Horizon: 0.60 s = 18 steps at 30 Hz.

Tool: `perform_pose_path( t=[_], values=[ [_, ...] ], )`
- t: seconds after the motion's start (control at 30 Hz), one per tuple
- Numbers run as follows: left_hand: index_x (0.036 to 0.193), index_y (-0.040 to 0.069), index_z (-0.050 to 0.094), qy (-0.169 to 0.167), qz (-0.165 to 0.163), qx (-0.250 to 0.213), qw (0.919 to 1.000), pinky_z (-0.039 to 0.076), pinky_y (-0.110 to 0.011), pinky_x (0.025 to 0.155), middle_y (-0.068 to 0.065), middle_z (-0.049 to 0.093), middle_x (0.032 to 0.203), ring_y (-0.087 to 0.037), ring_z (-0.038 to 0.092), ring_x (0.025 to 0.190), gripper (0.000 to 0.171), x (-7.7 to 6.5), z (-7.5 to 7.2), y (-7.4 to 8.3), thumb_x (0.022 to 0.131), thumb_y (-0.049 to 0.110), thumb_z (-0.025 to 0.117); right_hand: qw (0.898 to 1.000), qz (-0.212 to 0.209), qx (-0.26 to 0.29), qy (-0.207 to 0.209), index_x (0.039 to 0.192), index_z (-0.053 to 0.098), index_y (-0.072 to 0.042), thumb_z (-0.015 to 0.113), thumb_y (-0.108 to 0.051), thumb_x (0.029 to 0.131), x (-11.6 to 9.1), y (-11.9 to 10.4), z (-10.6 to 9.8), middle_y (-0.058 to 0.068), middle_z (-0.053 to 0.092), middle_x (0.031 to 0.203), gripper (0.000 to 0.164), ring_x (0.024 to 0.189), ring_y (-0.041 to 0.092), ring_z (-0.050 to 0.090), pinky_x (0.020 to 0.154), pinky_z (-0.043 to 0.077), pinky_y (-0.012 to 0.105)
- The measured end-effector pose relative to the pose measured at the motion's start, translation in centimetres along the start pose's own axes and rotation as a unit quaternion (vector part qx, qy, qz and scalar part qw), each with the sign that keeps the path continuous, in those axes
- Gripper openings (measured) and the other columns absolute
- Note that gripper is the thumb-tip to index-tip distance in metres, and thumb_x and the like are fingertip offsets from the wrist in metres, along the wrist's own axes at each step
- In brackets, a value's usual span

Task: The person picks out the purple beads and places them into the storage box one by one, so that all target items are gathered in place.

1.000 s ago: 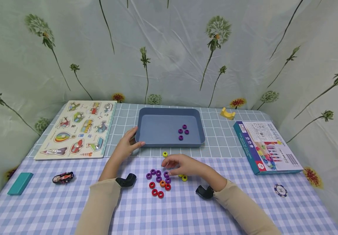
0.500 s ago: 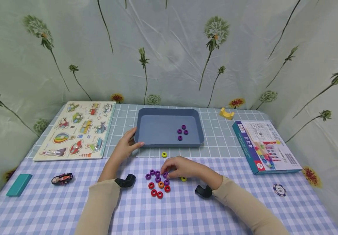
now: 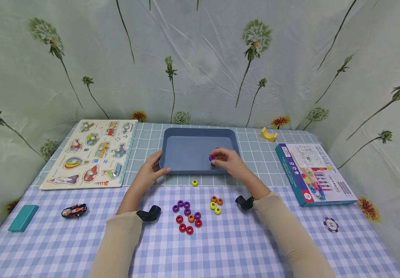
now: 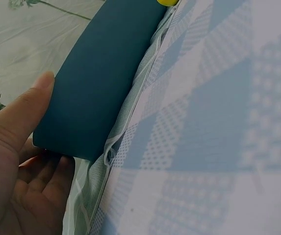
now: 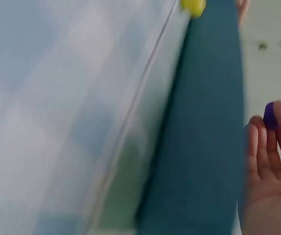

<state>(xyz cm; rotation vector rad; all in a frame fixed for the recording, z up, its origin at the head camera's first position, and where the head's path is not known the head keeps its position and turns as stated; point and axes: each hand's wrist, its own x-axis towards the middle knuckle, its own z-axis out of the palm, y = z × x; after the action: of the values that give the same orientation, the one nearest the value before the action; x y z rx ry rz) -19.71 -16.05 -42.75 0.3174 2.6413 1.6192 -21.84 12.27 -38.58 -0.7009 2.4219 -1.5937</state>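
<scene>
My left hand (image 3: 147,173) grips the near left corner of a blue-grey tray (image 3: 187,152), thumb on the front rim and fingers around the side. In the left wrist view the thumb (image 4: 32,105) lies at the tray's edge. Over the right part of the tray, my right hand (image 3: 232,163) pinches a purple bead (image 3: 211,158) between thumb and fingertips; the right wrist view shows this bead (image 5: 270,116) too. The purple beads in the tray are mostly hidden behind that hand. On the cloth lie several purple beads (image 3: 187,212) and several red beads (image 3: 182,227).
Orange beads (image 3: 220,201), yellow beads (image 3: 218,211) and a lone yellow bead (image 3: 194,183) lie before the tray. A puzzle board (image 3: 92,154), teal block (image 3: 24,218) and small doll (image 3: 74,211) are left; a boxed toy (image 3: 316,173), yellow arch (image 3: 268,134) and poker chip (image 3: 331,224) right.
My right hand has taken a purple bead from the cluster on the cloth and moved away from me, over the tray. The left hand has stayed at the tray's corner.
</scene>
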Motion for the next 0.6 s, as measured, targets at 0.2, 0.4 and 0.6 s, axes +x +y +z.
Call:
perform_pose_path(
  t=[0.2, 0.4, 0.6],
  values=[
    [0.130, -0.003, 0.019, 0.000, -0.001, -0.013, 0.9999, 0.028, -0.041, 0.092, -0.020, 0.016, 0.132, -0.033, 0.022, 0.117, 0.072, -0.5, -0.1, 1.6, 0.075, 0.017, 0.060, 0.994, 0.087, -0.062, 0.035, 0.099, 0.056, -0.003, 0.057, -0.008, 0.078, 1.6, 3.0, -1.2, 0.009, 0.054, 0.100, 0.022, 0.086, 0.017, 0.052, 0.067, 0.046, 0.026],
    [0.132, 0.004, 0.019, -0.003, -0.006, 0.014, 0.9999, 0.031, -0.034, 0.092, -0.014, 0.017, 0.133, -0.026, 0.024, 0.118, 0.082, 0.2, 0.0, -0.3, 0.069, 0.037, 0.060, 0.983, 0.105, -0.146, 0.016, 0.096, 0.059, -0.007, 0.058, -0.007, 0.077, 2.3, 3.5, -1.0, 0.008, 0.054, 0.098, 0.020, 0.087, 0.020, 0.051, 0.067, 0.046, 0.028],
    [0.132, 0.006, 0.019, 0.000, -0.001, 0.012, 0.9999, 0.031, -0.035, 0.092, -0.013, 0.016, 0.134, -0.027, 0.024, 0.118, 0.082, 0.3, 0.2, -0.9, 0.070, 0.038, 0.061, 0.981, 0.115, -0.157, 0.015, 0.097, 0.058, -0.006, 0.058, -0.006, 0.077, 2.3, 3.4, -0.8, 0.007, 0.054, 0.093, 0.021, 0.082, 0.018, 0.051, 0.062, 0.046, 0.027]
  ],
)
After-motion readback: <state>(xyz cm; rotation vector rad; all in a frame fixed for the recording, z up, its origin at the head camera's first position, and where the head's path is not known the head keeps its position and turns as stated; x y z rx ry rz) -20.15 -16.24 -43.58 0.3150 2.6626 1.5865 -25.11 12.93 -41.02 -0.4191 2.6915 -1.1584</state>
